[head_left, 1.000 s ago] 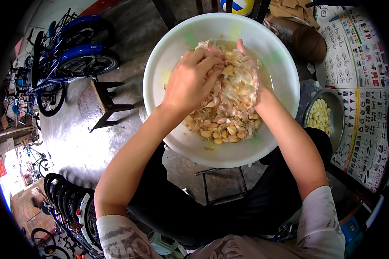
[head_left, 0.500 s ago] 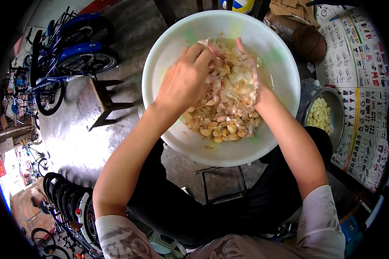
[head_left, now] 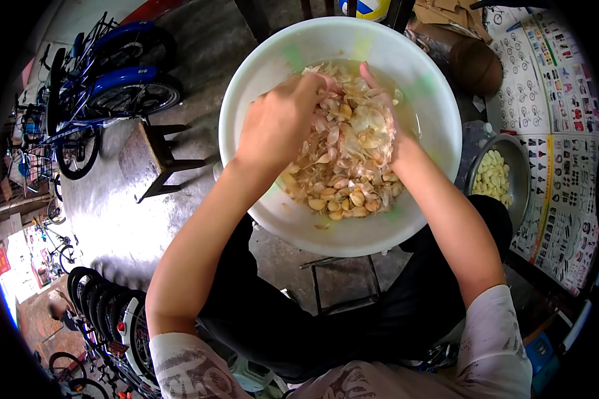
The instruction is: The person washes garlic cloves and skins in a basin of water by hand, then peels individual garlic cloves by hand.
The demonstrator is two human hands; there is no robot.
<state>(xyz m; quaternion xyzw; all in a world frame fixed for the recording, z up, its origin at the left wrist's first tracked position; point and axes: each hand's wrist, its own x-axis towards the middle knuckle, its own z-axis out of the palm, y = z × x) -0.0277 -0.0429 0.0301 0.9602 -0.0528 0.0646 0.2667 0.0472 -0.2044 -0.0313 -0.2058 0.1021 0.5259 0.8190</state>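
Observation:
A wide white plastic basin holds shallow cloudy water with a heap of garlic cloves and loose papery garlic skins. My left hand is at the heap's left side, its fingers curled inward among the skins; the fingertips are hidden. On the right side, my right hand cups a mass of wet skins, thumb raised and pointing up, the other fingers mostly covered. Unpeeled cloves lie at the near side of the heap.
A metal bowl of peeled garlic cloves stands right of the basin. Beyond it lie printed sheets and a brown ball. A wooden stool and parked bicycles are at the left.
My left hand has rolled over and its fingers have curled further down into the skins. The right hand has barely moved and still cups the skins.

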